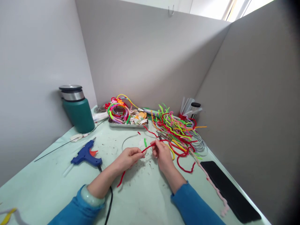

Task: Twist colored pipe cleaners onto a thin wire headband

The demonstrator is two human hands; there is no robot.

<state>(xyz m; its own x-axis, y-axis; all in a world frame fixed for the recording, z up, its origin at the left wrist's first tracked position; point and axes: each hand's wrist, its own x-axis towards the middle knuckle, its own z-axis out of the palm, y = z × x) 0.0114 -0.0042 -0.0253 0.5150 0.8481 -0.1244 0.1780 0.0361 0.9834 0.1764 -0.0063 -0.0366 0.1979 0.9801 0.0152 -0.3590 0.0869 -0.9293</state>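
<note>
My left hand (128,157) and my right hand (161,153) both pinch one red pipe cleaner (146,148) a little above the pale green table (145,197). The pipe cleaner runs between the two hands, and its loose end (121,180) trails down below my left hand onto the table. A short green piece (145,142) lies just beyond the hands. A thin grey wire hoop (128,139) rests on the table behind my left hand.
A heap of coloured pipe cleaners (177,128) lies to the right, a metal tray (127,124) with loops and scraps behind. A blue glue gun (86,155) and green flask (78,111) sit left, a black phone (228,187) right. Grey partitions enclose the desk.
</note>
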